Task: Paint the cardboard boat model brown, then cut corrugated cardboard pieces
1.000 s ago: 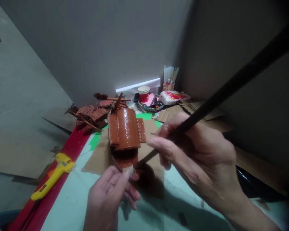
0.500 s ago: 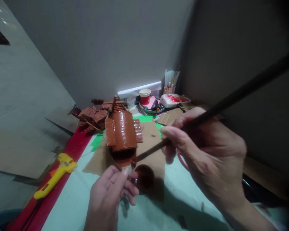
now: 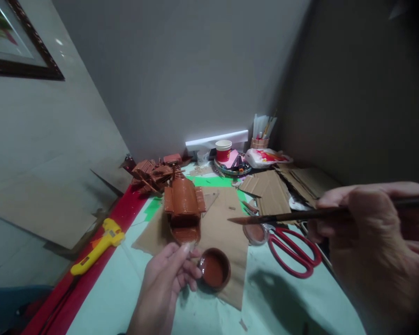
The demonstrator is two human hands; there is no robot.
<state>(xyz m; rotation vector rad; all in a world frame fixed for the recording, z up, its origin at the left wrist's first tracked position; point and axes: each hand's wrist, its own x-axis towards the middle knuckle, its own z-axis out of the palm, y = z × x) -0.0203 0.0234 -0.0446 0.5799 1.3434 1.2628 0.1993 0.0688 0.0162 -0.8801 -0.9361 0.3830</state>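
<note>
My left hand (image 3: pixel 171 274) pinches the near end of a glossy reddish-brown model (image 3: pixel 184 200), which has a rounded top and flaps on both sides. Between the fingers of my right hand (image 3: pixel 373 232) is a long dark paintbrush (image 3: pixel 300 215); its brown-coated tip points left, over the cardboard sheet (image 3: pixel 223 232) and apart from the model. A small round bowl of brown paint (image 3: pixel 214 269) sits just right of my left fingers.
Red-handled scissors (image 3: pixel 295 251) lie beside a small clear dish (image 3: pixel 255 232). A yellow glue gun (image 3: pixel 99 246) rests at the left edge. Behind are brown-painted pieces (image 3: pixel 153 172), a red-and-white cup (image 3: pixel 223 151), a brush holder (image 3: pixel 260 142) and cardboard scraps (image 3: pixel 268 190).
My right hand and the brush have moved right, away from the model's near end, and the brush tip now shows. The view has shifted, uncovering the scissors and the paint bowl.
</note>
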